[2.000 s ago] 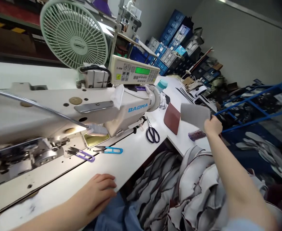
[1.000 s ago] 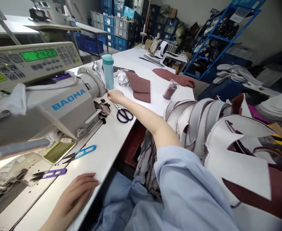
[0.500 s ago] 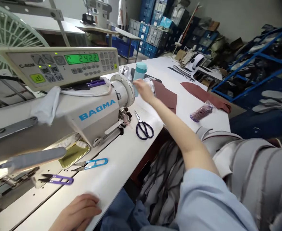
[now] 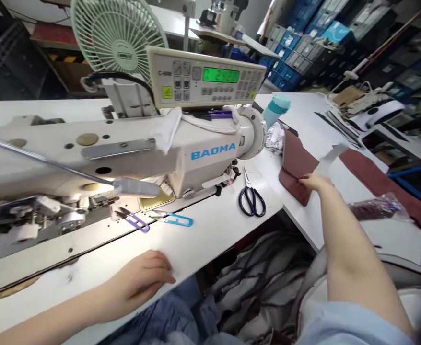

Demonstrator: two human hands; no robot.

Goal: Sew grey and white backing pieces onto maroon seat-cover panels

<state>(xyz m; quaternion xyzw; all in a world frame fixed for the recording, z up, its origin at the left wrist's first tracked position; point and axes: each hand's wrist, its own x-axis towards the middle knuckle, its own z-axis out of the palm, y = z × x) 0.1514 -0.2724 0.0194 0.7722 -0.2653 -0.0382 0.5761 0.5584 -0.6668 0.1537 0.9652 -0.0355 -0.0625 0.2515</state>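
Observation:
My right hand [image 4: 313, 182] reaches out over the side table and pinches a pale grey piece of material [image 4: 332, 155] by its lower edge. The piece is lifted above a stack of maroon pieces [image 4: 296, 162]. My left hand [image 4: 144, 279] lies on the front edge of the white sewing table [image 4: 210, 239], fingers relaxed and holding nothing. A white BAOMA sewing machine [image 4: 210, 154] stands behind it. Black scissors [image 4: 252, 199] lie between the machine and the maroon stack.
Blue thread snips [image 4: 176, 219] and purple snips [image 4: 135, 220] lie by the machine bed. A control panel [image 4: 206, 76] and green fan [image 4: 119, 33] stand behind. A teal bottle [image 4: 275, 108], a plastic bag [image 4: 379, 208] and more maroon pieces [image 4: 376, 177] are at right. Cut pieces [image 4: 261, 282] pile in my lap.
My right hand came back from near the teal bottle to the maroon stack and now holds a pale grey piece. The view swung left. My left hand stayed on the table edge.

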